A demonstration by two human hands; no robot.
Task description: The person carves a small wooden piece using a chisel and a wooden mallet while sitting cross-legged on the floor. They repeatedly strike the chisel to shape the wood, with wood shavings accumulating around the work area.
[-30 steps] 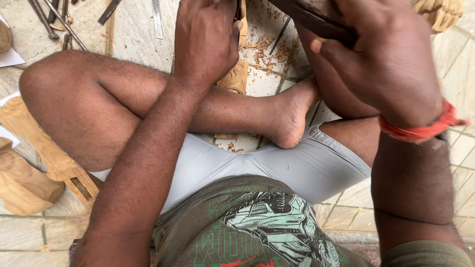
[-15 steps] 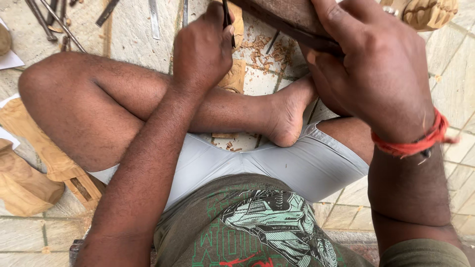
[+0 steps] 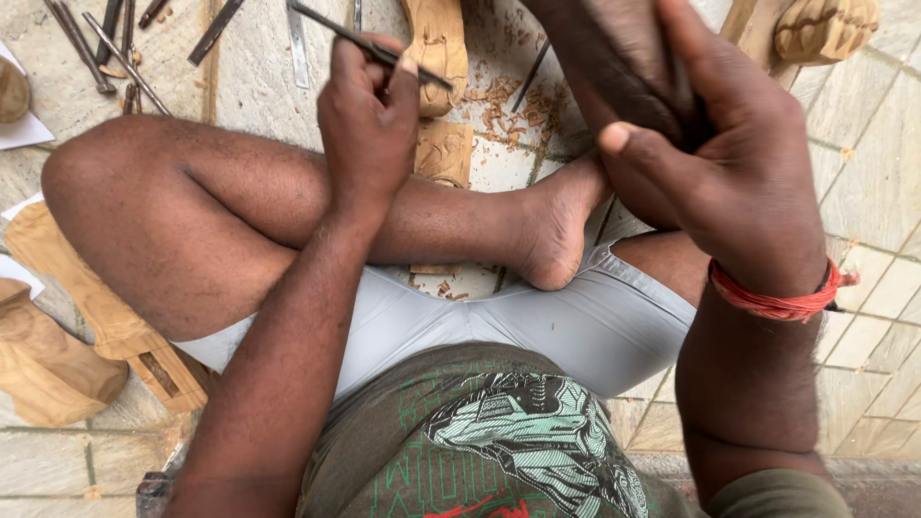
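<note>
Here, the person sits cross-legged on a pale tiled stone floor (image 3: 892,192), and the left hand (image 3: 369,125) is closed snugly round a thin dark metal carving tool (image 3: 369,43), its slim shaft slanting up past the fingers. The right hand (image 3: 739,182) is wrapped firmly about a dark, smooth, rounded block of wood (image 3: 614,67), held up near the raised knee; most of that block runs out of the top edge, so its form is hard to make out. A frayed red thread band (image 3: 777,299) circles the right wrist. Between the legs lies a pale carved wooden figure (image 3: 439,48) (half hidden by the left hand) amid curled wood shavings (image 3: 504,101). More slender metal chisels (image 3: 96,43) lie scattered upper left, and rough pale wooden pieces (image 3: 53,369) rest by the left thigh.
</note>
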